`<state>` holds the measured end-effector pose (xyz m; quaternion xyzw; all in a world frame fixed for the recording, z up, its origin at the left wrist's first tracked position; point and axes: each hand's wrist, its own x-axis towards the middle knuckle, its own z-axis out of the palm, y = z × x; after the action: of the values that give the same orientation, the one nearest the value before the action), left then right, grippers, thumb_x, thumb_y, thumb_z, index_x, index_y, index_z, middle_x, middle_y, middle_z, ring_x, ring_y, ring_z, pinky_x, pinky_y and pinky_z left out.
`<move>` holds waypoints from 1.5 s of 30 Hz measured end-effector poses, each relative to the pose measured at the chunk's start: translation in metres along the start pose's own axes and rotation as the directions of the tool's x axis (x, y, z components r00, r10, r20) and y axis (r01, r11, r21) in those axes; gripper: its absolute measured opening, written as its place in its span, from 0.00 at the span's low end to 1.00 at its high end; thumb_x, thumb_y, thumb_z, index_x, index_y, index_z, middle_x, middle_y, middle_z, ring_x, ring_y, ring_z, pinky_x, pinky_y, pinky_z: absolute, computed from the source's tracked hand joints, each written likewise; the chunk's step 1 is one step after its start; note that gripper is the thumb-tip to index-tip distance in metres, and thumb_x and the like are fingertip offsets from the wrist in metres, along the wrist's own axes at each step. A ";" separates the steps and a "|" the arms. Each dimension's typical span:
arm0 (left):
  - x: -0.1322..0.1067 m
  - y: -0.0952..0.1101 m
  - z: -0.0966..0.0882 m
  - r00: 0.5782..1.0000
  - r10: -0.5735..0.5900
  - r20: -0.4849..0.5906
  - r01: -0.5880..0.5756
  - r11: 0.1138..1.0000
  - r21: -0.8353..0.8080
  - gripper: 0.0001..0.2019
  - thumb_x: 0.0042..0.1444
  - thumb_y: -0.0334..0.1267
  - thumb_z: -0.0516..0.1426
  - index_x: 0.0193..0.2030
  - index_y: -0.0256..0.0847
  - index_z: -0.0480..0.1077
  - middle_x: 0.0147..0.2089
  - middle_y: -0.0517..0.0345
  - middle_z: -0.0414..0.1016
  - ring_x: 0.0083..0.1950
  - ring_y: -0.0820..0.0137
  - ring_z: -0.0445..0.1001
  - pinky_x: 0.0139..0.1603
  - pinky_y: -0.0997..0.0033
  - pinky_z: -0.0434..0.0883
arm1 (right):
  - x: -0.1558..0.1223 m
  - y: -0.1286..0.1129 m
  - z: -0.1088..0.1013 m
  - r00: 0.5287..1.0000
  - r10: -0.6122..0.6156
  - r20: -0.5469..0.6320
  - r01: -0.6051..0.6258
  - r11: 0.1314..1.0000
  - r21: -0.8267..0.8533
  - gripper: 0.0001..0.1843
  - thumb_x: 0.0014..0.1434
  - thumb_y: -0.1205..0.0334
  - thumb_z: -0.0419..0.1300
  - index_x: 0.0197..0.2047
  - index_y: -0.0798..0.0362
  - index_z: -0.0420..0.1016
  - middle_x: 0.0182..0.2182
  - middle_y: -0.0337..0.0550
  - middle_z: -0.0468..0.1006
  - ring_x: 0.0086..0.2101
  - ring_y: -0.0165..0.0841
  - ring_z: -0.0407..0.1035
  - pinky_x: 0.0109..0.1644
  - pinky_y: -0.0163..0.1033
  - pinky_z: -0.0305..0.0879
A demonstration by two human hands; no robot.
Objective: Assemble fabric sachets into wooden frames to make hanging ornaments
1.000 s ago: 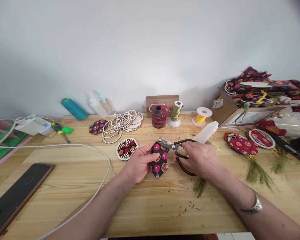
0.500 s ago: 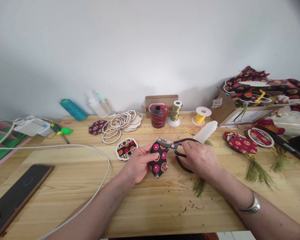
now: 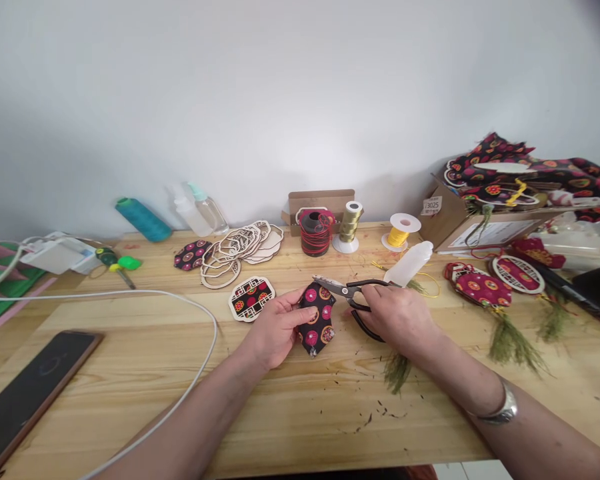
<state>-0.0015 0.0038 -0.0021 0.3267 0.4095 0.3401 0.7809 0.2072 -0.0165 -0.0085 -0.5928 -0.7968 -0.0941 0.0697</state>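
Observation:
Pinched between the thumb and fingers of my left hand (image 3: 277,328) is a black fabric piece (image 3: 318,328) patterned with pink and orange circles. My right hand (image 3: 405,319) grips black-handled scissors (image 3: 349,291) by their loops. The blades lie across the top edge of the fabric, pointing left. A fabric-covered piece with a pale lattice frame (image 3: 251,298) rests on the wooden table beyond my left hand. Under my right wrist shows a green tassel (image 3: 397,373), partly hidden. A white squeeze bottle (image 3: 409,264) leans just behind that hand.
Thin wooden frames (image 3: 245,248) lie piled behind my left hand. Spools of red cord (image 3: 315,241), gold thread (image 3: 350,227) and yellow cord (image 3: 399,235) stand near the wall. A box of fabric (image 3: 445,220) is at right, a phone (image 3: 35,393) and white cable (image 3: 211,347) at left.
The scissor blades have closed further at the fabric's top edge. Both hands keep nearly the same place, and the whole view has shifted slightly.

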 end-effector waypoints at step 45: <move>-0.001 -0.003 0.002 0.999 0.030 0.015 -0.030 1.000 -0.002 0.18 0.42 0.33 0.68 0.43 0.34 0.78 0.31 0.53 0.78 0.27 0.68 0.75 0.31 0.66 0.74 | 0.000 -0.002 -0.004 0.998 0.017 0.053 -0.021 0.997 0.080 0.19 0.57 0.47 0.58 0.32 0.56 0.75 0.26 0.48 0.80 0.25 0.35 0.71 0.26 0.38 0.46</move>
<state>0.0007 0.0007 -0.0029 0.3347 0.3984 0.3499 0.7790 0.2055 -0.0174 -0.0047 -0.5993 -0.7959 -0.0458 0.0733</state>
